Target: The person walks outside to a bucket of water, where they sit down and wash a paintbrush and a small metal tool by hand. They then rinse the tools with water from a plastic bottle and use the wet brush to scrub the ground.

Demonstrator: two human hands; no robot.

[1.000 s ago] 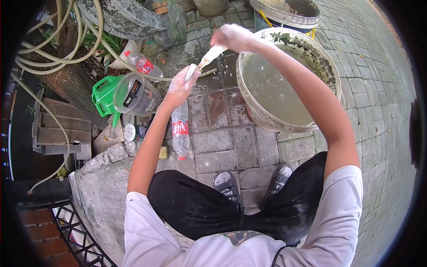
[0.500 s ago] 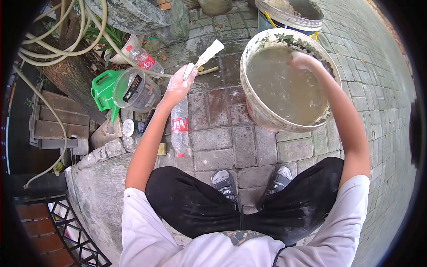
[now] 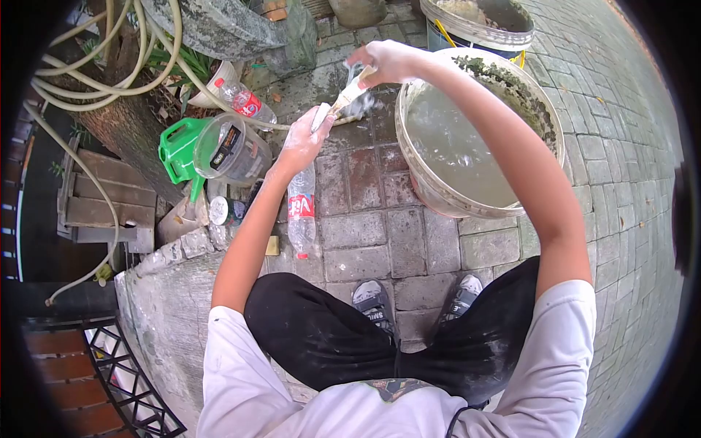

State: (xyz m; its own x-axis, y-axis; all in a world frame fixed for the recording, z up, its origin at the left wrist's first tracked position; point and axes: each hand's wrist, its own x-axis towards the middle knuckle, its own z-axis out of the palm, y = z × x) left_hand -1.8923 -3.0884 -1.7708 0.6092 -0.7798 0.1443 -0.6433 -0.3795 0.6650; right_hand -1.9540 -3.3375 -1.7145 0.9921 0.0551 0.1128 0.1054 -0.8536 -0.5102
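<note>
My left hand (image 3: 301, 146), wet and whitish, is closed around the handle of a paintbrush (image 3: 349, 93) with pale bristles pointing away from me. Just past the bristles is my right hand (image 3: 387, 62), its thumb and fingers apart, with water running off it onto the brush and splashing below. My right forearm crosses over a big white bucket (image 3: 485, 210) of cloudy grey water (image 3: 460, 157), whose surface is rippled. Below my left wrist, a clear plastic bottle (image 3: 301, 212) with a red label lies on the paving.
On the left are a green watering can (image 3: 179, 150), a clear plastic tub (image 3: 252, 157), another red-labelled bottle (image 3: 244, 100) and a coiled hose (image 3: 175, 44). A second bucket (image 3: 478, 29) stands behind the first. A small yellowish block (image 3: 272, 245) lies near my left knee.
My right hand has come out of the bucket's water and moved left to the brush tip, dripping. My left hand still holds the brush, shifted slightly.
</note>
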